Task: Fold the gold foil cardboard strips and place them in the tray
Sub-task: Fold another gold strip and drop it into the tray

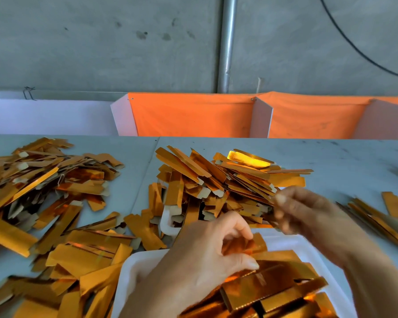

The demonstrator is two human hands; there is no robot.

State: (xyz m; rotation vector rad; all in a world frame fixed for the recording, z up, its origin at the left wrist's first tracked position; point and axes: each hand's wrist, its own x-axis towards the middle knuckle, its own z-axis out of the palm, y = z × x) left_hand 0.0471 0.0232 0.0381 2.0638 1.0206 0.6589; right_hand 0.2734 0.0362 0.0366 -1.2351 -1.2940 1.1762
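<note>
1. Your left hand [200, 260] is curled over the near white tray [129, 271], thumb and fingers pinching a folded gold strip [246, 245] at its top. Judging by this, you are setting it down onto the folded strips [274, 292] already stacked there.
2. Your right hand [301, 214] is blurred and reaches to the near edge of the middle pile [216, 180]. Its fingers are bent as if pinching a strip end, but I cannot tell for sure.
3. The folded strips in the tray lie with their long axes running left to right, tilted slightly.
4. The middle pile's strips fan from far left to near right.
5. Another loose heap [44, 180] covers the left of the bench [342, 157], and a few strips [377, 216] lie at the right.
</note>
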